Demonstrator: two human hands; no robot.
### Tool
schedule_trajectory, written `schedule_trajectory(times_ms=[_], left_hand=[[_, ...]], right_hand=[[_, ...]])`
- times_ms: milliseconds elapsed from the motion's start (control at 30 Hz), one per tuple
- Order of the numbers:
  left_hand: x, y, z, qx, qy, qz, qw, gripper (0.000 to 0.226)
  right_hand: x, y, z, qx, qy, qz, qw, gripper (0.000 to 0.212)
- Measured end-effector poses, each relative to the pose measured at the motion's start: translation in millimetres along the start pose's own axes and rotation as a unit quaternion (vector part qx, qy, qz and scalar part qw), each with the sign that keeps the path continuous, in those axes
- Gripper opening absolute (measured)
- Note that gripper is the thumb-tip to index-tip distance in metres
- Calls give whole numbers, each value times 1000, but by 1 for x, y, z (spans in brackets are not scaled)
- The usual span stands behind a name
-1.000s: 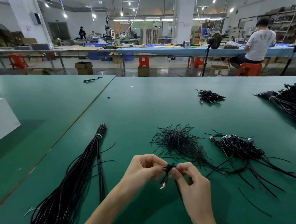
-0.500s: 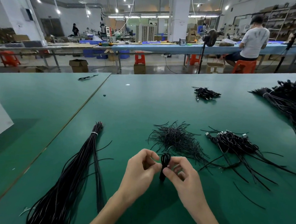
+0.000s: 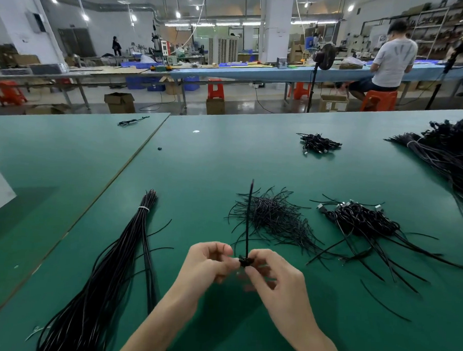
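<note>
A small coiled black cable (image 3: 245, 262) sits between my two hands above the green table (image 3: 202, 190). My left hand (image 3: 211, 263) pinches it from the left and my right hand (image 3: 272, 278) pinches it from the right. A thin black tie (image 3: 249, 216) wrapped round the coil sticks straight up from it. Most of the coil is hidden by my fingers.
A long bundle of black cables (image 3: 112, 271) lies at my left. A pile of loose black ties (image 3: 273, 220) and a pile of coiled cables (image 3: 362, 222) lie ahead right. More cable bundles (image 3: 451, 154) and a small heap (image 3: 320, 143) lie farther back. A person (image 3: 392, 60) sits at another bench.
The cable's plug end hung down a second ago; then the coil stood upright between my fingers. Now the tie's free end points straight up from the coil.
</note>
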State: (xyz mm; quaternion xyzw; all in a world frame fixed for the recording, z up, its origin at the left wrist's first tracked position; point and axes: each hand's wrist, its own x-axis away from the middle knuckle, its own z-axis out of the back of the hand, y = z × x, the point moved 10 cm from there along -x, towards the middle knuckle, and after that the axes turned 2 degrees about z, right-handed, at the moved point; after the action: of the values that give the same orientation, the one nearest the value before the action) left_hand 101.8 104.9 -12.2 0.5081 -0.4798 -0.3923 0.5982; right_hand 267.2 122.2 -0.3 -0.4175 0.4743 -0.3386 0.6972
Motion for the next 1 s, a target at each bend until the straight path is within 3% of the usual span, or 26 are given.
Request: schedule_trajectory(times_ms=[100,200,333,433,567,767,1000], left_hand=[[3,19,12,-134,67,-116,982,28],[13,32,5,-229,62,-213,948,41],[19,38,-3,-298,60,-271,913,56],[20,40,-5,-287,83,-265,917,57],[19,38,-14,-233,81,-219,944,54],[10,29,-15,-136,67,-127,980,35],[21,42,-19,-211,87,-163,960,40]], right_hand=[[-3,12,-7,-114,-36,-69,990,24],[-3,19,-12,-231,-67,-138,961,24],[-4,21,-11,-224,-71,-148,961,17],[-5,22,-7,-147,-70,-128,978,22],[-6,22,-4,-144,-62,-123,980,45],[-8,16,7,-78,-11,-95,992,36],[-4,-7,3,47,12,35,998,48]])
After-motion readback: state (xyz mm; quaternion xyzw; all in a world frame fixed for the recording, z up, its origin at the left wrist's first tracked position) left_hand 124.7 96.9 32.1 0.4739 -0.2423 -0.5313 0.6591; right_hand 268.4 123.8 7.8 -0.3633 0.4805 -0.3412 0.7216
